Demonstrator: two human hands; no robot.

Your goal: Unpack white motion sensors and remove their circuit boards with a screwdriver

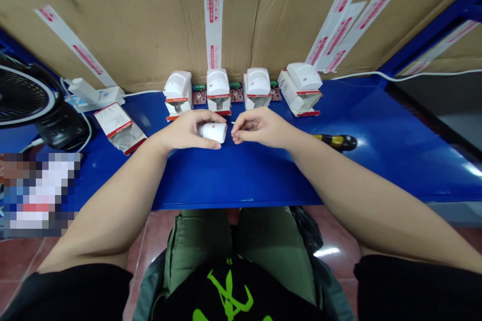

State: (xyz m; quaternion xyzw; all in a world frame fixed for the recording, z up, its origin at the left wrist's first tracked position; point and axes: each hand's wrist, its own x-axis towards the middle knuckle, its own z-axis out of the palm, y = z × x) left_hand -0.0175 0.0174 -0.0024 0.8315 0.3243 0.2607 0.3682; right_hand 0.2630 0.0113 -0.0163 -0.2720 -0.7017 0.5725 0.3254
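Note:
My left hand [188, 130] is closed around a white motion detector [213, 132] with a small red mark, held over the blue table. Just right of it, my right hand [259, 128] has its thumb and fingers pinched together. A tiny white tip [232, 123] shows at those fingers, too small to name. Behind the hands stand several small white-and-red boxes, among them an open one [219, 104], each with a white motion detector [258, 80] resting on top. Red circuit boards [237, 95] with green cylindrical parts lie between these boxes.
A black-and-yellow screwdriver handle [344, 142] lies beyond my right forearm. On the left are an open box [119, 128], a power strip [101, 98] with a white plug, and a black fan [33, 95]. A cardboard wall [150, 20] closes off the back of the blue table [233, 180].

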